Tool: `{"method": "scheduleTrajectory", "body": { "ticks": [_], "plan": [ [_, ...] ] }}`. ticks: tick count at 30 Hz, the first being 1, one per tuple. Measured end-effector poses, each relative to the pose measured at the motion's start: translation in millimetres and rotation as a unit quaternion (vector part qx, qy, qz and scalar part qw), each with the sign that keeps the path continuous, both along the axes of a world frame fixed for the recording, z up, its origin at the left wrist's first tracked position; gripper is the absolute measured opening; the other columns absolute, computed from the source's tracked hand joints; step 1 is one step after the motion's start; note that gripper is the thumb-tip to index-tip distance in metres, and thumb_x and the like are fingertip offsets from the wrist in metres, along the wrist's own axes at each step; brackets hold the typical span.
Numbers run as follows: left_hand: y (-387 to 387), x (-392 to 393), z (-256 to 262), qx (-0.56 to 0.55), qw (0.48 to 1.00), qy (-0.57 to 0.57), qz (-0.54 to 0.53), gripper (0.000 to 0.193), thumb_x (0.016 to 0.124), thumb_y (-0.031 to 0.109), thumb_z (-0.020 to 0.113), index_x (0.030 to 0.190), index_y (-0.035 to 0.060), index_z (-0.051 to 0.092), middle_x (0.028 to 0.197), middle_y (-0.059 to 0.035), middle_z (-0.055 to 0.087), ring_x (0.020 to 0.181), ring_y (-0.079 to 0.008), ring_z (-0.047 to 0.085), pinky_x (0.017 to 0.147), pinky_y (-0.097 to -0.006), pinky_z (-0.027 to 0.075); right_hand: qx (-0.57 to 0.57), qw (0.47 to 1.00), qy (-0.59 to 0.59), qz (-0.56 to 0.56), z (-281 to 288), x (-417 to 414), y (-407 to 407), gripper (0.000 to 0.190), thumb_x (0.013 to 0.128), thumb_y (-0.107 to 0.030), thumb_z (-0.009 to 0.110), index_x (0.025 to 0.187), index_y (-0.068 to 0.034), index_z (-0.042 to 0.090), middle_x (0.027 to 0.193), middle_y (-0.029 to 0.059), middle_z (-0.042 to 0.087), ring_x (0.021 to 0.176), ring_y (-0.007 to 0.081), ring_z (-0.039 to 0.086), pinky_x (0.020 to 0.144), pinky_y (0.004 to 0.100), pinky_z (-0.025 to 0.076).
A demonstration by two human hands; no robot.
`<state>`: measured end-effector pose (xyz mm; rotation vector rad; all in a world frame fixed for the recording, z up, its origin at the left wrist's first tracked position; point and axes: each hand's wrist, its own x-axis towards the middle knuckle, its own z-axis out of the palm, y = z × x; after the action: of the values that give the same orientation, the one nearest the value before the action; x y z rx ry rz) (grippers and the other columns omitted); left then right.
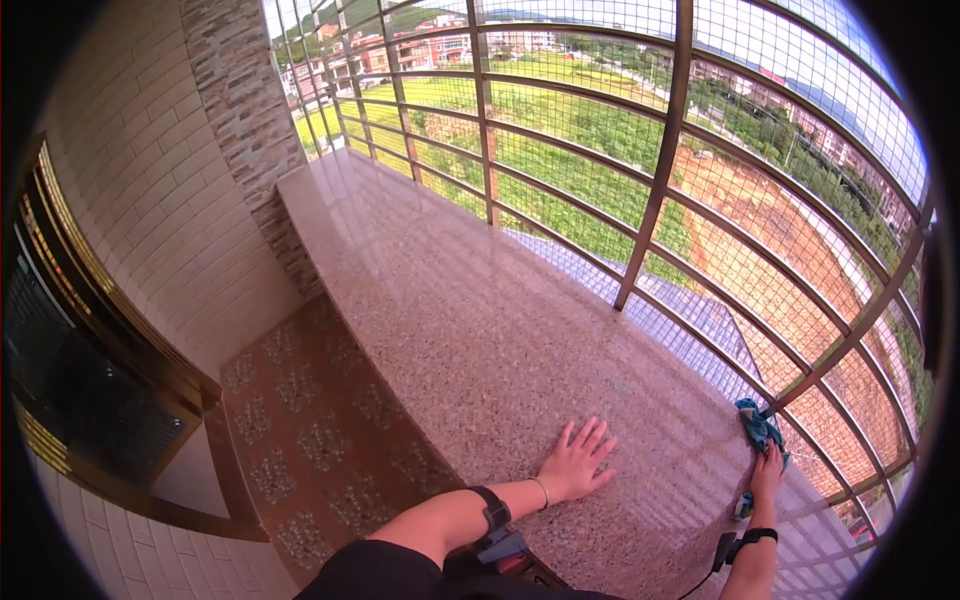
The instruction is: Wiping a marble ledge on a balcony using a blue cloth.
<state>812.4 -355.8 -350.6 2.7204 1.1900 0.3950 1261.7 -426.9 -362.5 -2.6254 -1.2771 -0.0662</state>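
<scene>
My left hand [576, 463] rests palm down on a speckled granite ledge [480, 330], its fingers spread and nothing in it. At the ledge's outer edge, my right hand [768, 471] holds a teal patterned cloth [759, 426] against the foot of an upright metal bar. More patterned fabric shows beside the right wrist; whether it belongs to the same cloth I cannot tell. The right fingertips are partly lost in the cloth's folds. Both forearms wear dark straps with small devices, and a thin bracelet circles the left wrist.
A metal grille [660, 172] with wire mesh runs along the ledge's outer side. A brown tiled floor [315, 435] lies lower on the left, beside a gold-framed door or window [112, 397]. A tiled wall [157, 172] meets the ledge's far end. Fields and buildings appear outside.
</scene>
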Motion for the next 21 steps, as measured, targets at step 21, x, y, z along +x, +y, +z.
{"method": "scheduleTrajectory", "body": {
  "ticks": [21],
  "plan": [
    [2,-1,-4,0.041,0.999,-0.007,0.002,0.059,0.090,0.051,0.039,0.134,0.0117,0.037,0.142,-0.0162,0.030,0.134,-0.0321,0.022,0.107,-0.0535,0.014,-0.052,0.977,0.001,-0.208,6,-49,-92,0.050,0.090,-0.034,0.046,0.138,-0.026,0.034,0.145,0.0040,0.032,0.133,0.0290,0.028,0.104,0.0606,0.019]
  ]
}}
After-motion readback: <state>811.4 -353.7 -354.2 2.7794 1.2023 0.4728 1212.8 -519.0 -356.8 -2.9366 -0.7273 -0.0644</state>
